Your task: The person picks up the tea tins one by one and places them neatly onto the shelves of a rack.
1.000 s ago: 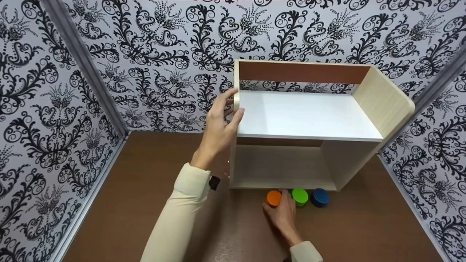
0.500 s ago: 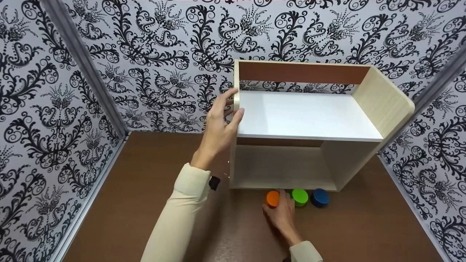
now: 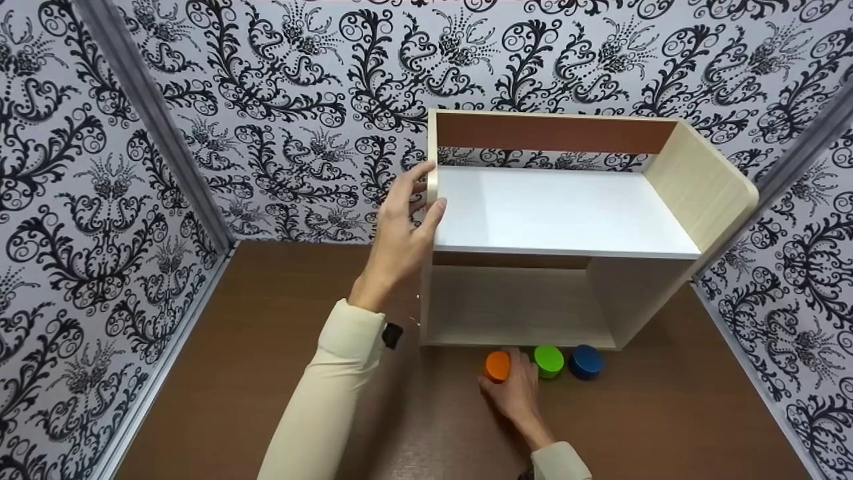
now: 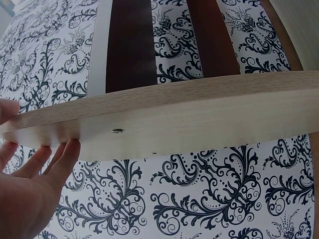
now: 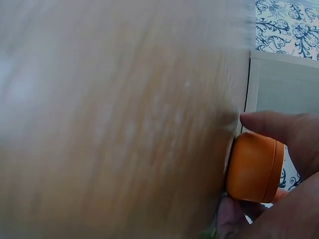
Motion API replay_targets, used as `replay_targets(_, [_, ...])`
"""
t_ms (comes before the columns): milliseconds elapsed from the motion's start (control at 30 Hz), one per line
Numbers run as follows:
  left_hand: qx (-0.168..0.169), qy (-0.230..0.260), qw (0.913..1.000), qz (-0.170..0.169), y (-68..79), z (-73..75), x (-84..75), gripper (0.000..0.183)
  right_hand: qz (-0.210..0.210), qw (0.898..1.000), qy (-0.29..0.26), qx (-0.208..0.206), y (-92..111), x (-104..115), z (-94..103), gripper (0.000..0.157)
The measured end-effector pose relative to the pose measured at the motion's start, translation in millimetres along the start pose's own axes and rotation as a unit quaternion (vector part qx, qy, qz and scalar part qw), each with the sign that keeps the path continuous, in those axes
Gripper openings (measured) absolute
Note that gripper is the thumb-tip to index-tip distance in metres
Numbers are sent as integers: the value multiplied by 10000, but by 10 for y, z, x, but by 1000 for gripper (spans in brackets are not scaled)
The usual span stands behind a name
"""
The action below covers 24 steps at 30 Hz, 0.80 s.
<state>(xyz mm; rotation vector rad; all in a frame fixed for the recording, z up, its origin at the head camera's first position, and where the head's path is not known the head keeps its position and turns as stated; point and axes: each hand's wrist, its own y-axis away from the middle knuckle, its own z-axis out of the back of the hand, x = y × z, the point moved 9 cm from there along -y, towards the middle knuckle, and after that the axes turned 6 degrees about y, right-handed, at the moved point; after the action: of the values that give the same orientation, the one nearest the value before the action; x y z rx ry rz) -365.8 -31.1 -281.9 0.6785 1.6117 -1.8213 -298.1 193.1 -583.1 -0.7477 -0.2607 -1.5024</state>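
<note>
My left hand (image 3: 400,233) grips the front edge of the left side panel (image 4: 199,117) of a small wooden shelf unit (image 3: 566,207). In the left wrist view the fingertips press the panel's outer face, with the thumb across its edge. Down at the table, my right hand (image 3: 518,393) holds a round orange lidded container (image 5: 254,167), thumb and fingers on opposite sides. The fingertips are right at the tabletop. To its right stand a green round container (image 3: 549,361) and a blue one (image 3: 586,362), lined up before the unit's bottom front edge.
A brown table (image 3: 266,373) bears the unit, with patterned walls (image 3: 286,100) behind and at both sides. The unit has a white upper shelf (image 3: 560,207) and a lower compartment (image 3: 513,303). A dark band (image 3: 392,335) shows at the left wrist.
The orange container has shifted slightly left with my right hand, widening its distance from the green one. My left hand stays on the panel.
</note>
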Motion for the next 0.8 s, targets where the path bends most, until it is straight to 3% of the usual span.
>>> replay_targets(433, [-1, 2, 9999, 110, 2, -2, 15, 50, -73, 9977, -408, 527, 2, -41, -36, 59])
replay_targets(800, [-6, -11, 10000, -1, 1, 4, 14, 50, -219, 9933, -667, 914, 2, -79, -41, 60])
